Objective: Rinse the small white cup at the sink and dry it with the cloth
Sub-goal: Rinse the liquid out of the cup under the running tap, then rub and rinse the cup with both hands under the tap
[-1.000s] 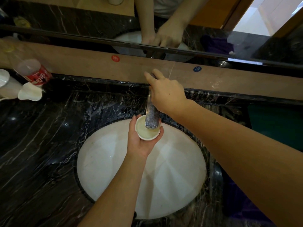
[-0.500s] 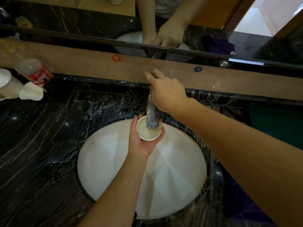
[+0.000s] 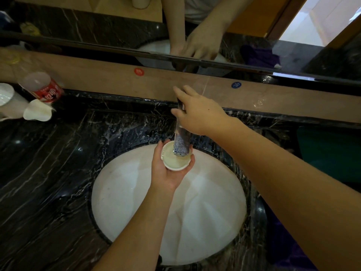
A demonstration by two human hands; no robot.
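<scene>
My left hand (image 3: pixel 168 173) holds the small white cup (image 3: pixel 174 160) from below, fingers curled round its rim. The cup sits right under the spout of the chrome tap (image 3: pixel 181 141) and looks full of water. My right hand (image 3: pixel 201 112) is over the back of the tap, fingers spread and loosened above the handle. Below both hands lies the round white sink basin (image 3: pixel 205 222). A purple cloth (image 3: pixel 289 253) lies on the counter at the lower right, partly behind my right forearm.
Black marble counter (image 3: pixel 48 173) surrounds the basin. At the far left stand a plastic bottle with a red label (image 3: pixel 42 88), a white cup (image 3: pixel 7 102) and a crumpled paper cup (image 3: pixel 38 112). A dark green object (image 3: pixel 330 153) lies at the right. A mirror runs along the back.
My right hand has loosened from the tap handle; its fingers now spread out instead of wrapping it. The cup stays under the spout in my left hand.
</scene>
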